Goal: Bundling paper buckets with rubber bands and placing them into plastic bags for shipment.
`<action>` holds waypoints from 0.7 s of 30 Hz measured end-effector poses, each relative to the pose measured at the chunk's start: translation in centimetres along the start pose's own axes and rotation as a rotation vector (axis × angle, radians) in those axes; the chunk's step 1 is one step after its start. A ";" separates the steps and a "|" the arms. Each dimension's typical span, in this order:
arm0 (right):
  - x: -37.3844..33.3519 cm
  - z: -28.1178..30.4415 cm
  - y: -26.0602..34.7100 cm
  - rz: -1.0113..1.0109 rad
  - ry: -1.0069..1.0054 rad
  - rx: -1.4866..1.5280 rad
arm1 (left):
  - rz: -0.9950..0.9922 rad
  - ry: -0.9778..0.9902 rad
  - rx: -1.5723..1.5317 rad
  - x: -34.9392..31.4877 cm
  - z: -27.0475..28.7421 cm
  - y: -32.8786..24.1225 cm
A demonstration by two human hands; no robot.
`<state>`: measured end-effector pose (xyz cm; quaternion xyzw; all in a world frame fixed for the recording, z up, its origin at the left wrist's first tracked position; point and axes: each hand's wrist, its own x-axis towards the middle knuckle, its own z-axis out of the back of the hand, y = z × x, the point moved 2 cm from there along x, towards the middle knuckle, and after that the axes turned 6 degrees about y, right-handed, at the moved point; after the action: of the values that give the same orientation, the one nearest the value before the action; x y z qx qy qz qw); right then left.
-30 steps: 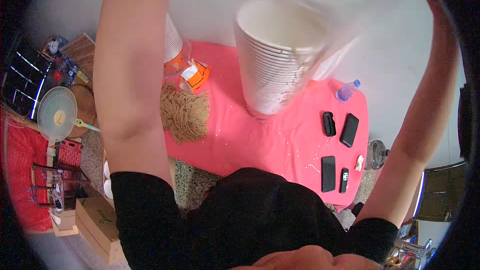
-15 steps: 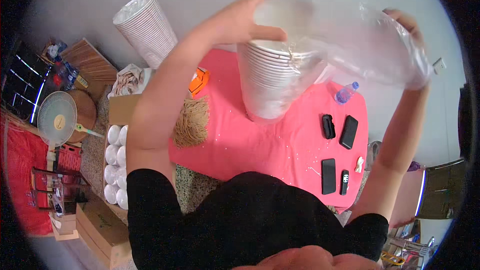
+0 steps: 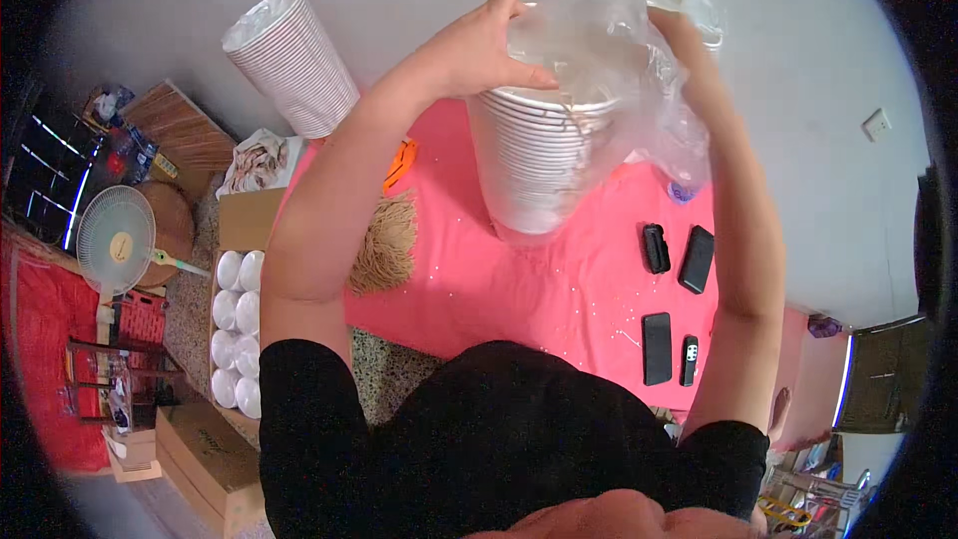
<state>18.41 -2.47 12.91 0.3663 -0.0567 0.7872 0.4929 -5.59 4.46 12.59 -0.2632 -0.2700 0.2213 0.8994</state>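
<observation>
A tall stack of nested white tubs [image 3: 529, 165] stands tilted on the pink cloth in front of me, wrapped in a clear plastic bag [image 3: 674, 135]. Around the left side of its top rim lies my left hand [image 3: 484, 50], thumb and fingers spread wide apart. My right hand [image 3: 684, 35] is at the far right of the stack's mouth with crumpled bag film gathered at it; its fingertips are hidden. A thin beige tie [image 3: 571, 110] hangs at the rim. Behind my right hand, more white tubs [image 3: 713, 38] show partly.
Another tub stack [image 3: 289, 60] stands at the back left. Brown yarn-like strands [image 3: 387, 245] lie on the pink-covered table [image 3: 479, 309]. Black phone-like slabs [image 3: 657, 349] and a small remote [image 3: 690, 359] sit at right. A box of white round containers [image 3: 227, 309] and a fan [image 3: 115, 240] are left.
My right hand has swung left and inward, bringing the stretched-out bag film toward the stack's mouth. My left hand stays at the rim, nearly in place.
</observation>
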 end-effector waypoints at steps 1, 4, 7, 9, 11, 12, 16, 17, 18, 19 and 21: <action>0.3 1.0 0.3 0.005 0.002 0.004 | 0.005 -0.004 0.002 -0.1 0.1 0.3; -1.8 6.3 -2.5 -0.361 -0.286 0.361 | 0.081 0.004 0.056 -1.3 0.8 0.4; -7.8 13.7 -5.0 -0.252 -0.787 0.426 | -0.002 0.017 0.011 -0.4 0.4 0.6; -11.4 17.7 -7.3 -0.241 -0.630 -0.134 | -0.041 0.057 0.025 -0.5 0.8 0.7; -18.7 25.5 -17.2 -0.019 -0.445 1.221 | -0.055 0.105 0.047 0.6 -0.1 0.7; -18.8 24.6 -16.8 -0.015 -0.444 1.230 | -0.013 0.127 0.117 0.5 0.1 0.7; -20.4 19.4 -11.2 -0.448 -0.646 0.732 | -0.033 0.125 0.086 1.2 1.6 -1.5; -19.0 17.1 -8.5 -0.564 -0.569 0.653 | -0.124 0.113 0.063 1.7 1.6 -2.9; -18.8 15.2 -7.5 -0.513 -0.423 0.738 | -0.221 0.101 0.035 2.0 1.3 -4.0; -18.2 13.8 -4.7 -0.492 -0.204 0.681 | -0.239 0.110 0.018 2.5 0.2 -4.8; -15.2 9.0 -2.2 -0.524 0.123 0.684 | -0.187 0.082 0.309 2.1 -1.5 -5.7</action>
<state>28.65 -16.60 9.24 0.4631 0.3314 0.6294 0.5287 -1.62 0.70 15.69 -0.1043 -0.2192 0.1645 0.9560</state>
